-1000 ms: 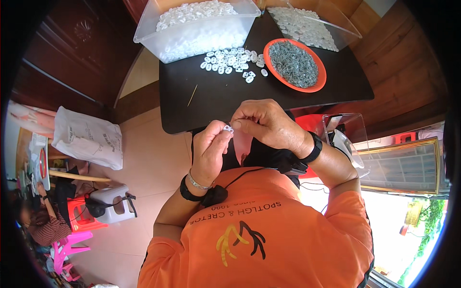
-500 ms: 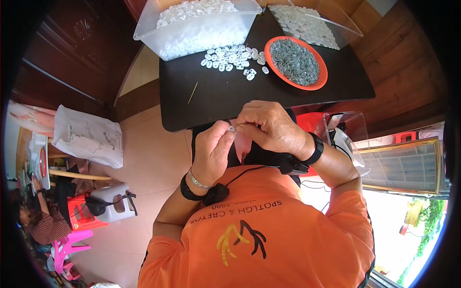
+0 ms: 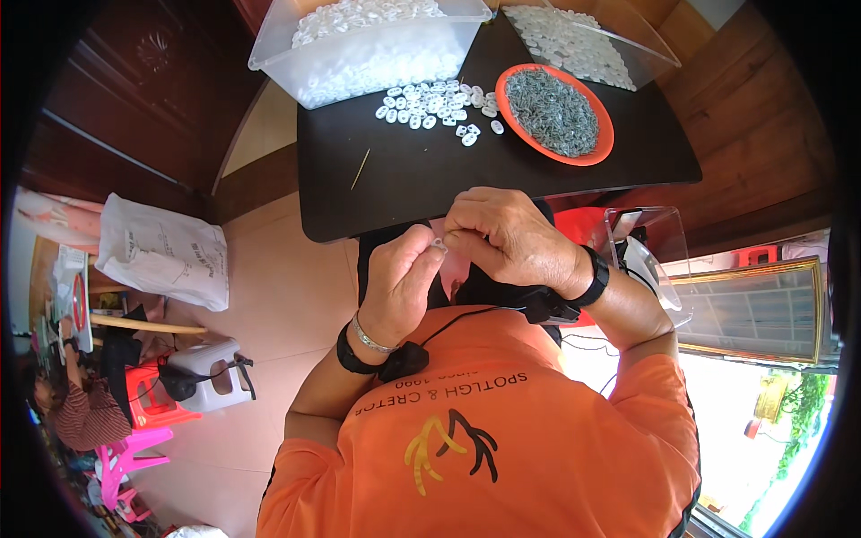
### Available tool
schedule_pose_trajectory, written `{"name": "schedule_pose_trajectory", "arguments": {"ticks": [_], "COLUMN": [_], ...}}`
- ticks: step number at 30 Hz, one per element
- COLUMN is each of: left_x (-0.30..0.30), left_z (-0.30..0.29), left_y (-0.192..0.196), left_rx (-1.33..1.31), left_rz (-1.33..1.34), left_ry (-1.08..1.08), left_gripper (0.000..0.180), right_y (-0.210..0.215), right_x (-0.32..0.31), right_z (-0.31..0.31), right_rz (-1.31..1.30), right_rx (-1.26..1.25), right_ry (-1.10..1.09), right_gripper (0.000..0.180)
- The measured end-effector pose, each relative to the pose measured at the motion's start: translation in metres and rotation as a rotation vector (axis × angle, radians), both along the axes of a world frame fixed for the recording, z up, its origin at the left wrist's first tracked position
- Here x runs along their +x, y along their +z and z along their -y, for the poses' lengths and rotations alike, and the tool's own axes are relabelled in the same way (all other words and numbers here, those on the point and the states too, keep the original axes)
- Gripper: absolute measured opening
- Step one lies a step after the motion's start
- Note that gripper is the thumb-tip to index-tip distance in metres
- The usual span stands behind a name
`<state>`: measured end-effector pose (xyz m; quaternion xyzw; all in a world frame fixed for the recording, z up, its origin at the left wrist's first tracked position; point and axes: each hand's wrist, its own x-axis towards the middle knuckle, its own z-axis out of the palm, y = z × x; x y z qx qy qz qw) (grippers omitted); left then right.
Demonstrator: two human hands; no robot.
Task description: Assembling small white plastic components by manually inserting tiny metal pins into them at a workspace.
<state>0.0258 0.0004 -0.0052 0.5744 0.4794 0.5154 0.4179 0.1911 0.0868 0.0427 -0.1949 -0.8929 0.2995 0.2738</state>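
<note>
Between the thumb and fingers of my left hand [image 3: 401,280] is a small white oval plastic piece [image 3: 439,245]. The fingertips of my right hand [image 3: 511,238] press together right against that piece; whatever they pinch is hidden. Both hands are held close together over my lap, just off the near edge of the dark table [image 3: 421,193]. Farther off lie loose white oval pieces with holes [image 3: 430,106]. To their right sits an orange bowl [image 3: 574,160] of small grey metal-looking parts [image 3: 552,112]. One thin stick [image 3: 360,169] lies on the table's left.
At the far side stand a translucent bin [image 3: 377,81] full of white pieces and a clear tray [image 3: 619,36] holding more. A white sack [image 3: 161,255], a red stool [image 3: 148,394] and another person [image 3: 90,417] are left. A clear box [image 3: 673,260] is near my right forearm.
Both hands have barely shifted, my left slightly to the right, still pinched together at the white piece. The view has tilted a little.
</note>
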Motion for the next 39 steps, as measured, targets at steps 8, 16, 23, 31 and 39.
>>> {"name": "schedule_pose_trajectory", "arguments": {"ticks": [8,16,23,31,39], "left_x": [0.004,-0.005,-0.016,-0.017,-0.014], "left_z": [0.001,-0.005,-0.003,0.002,0.007], "left_y": [-0.011,0.0,-0.001,0.01,0.014], "left_rx": [-0.009,-0.058,-0.132,-0.093,-0.073], "left_rz": [0.114,0.25,0.465,0.388,0.31], "left_ry": [0.096,0.118,0.146,0.141,0.109], "left_gripper": [0.019,0.024,0.021,0.019,0.019], "right_y": [-0.008,-0.003,-0.008,-0.006,0.0], "right_x": [-0.007,-0.012,-0.019,-0.019,-0.022], "right_z": [0.004,-0.008,-0.014,-0.006,0.003], "right_rz": [-0.05,0.018,-0.039,-0.11,-0.129], "right_rx": [0.012,-0.171,-0.745,-0.697,-0.601], "right_ry": [-0.021,-0.006,0.122,0.039,0.033], "right_gripper": [0.003,0.01,0.021,0.018,0.008]}}
